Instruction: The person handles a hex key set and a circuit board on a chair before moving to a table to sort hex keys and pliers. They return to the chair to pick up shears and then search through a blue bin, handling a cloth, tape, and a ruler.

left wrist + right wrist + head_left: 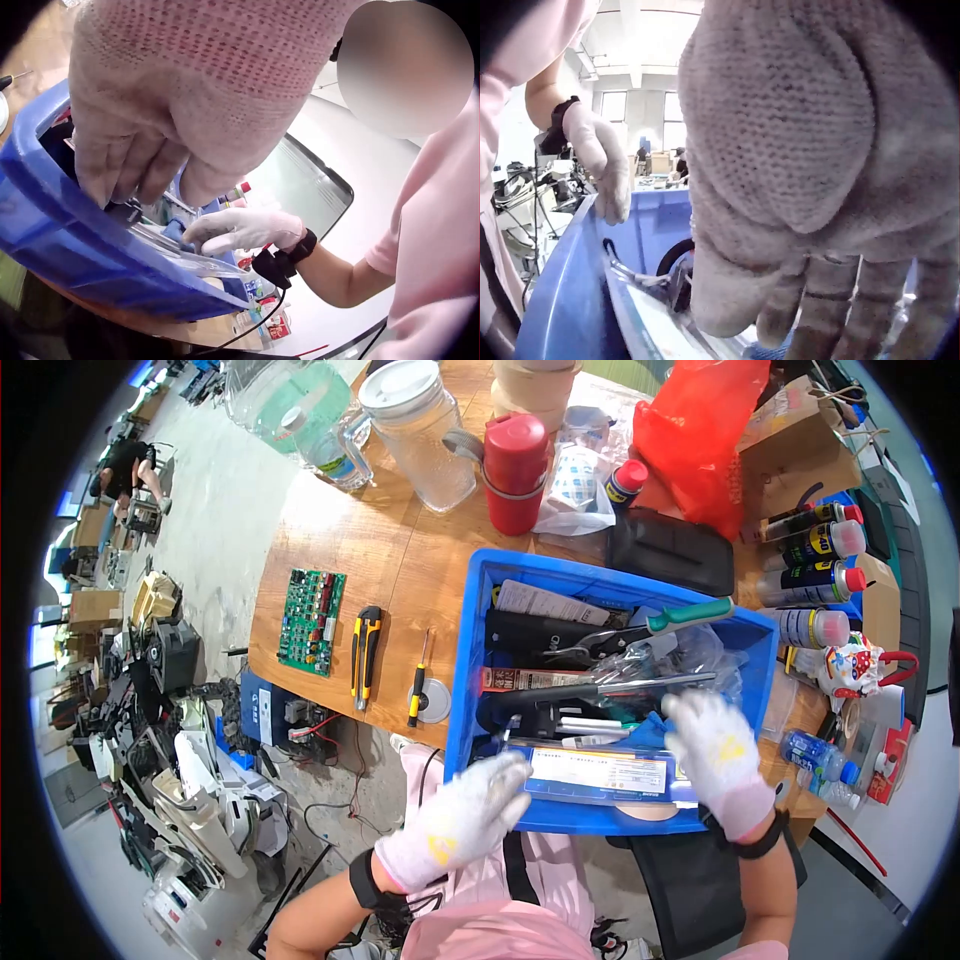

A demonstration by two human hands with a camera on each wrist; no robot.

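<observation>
Both hands wear white knitted gloves over a blue plastic bin (462, 670) full of tools and packages. My left hand (465, 815) hovers at the bin's front left rim, fingers extended and holding nothing. Above the bin's right side is my right hand (715, 755), its fingers reaching down among the contents with nothing gripped. Between the hands lies a flat blue package with a white label (600, 773). Behind it are white pens (590, 724), a long metal-shafted tool (650, 682), a green-handled tool (690, 617) and clear plastic bags. The right fingertips overlap a blue cloth-like item (652, 732).
Left of the bin lie a green circuit board (311, 622), a two-handled yellow-and-black tool (366, 660) and a screwdriver (418, 690). Clear jugs (420, 445), a red cup (515, 480) and a red bag (690, 440) stand behind. Spray cans (810, 585) and bottles (815, 755) line the right.
</observation>
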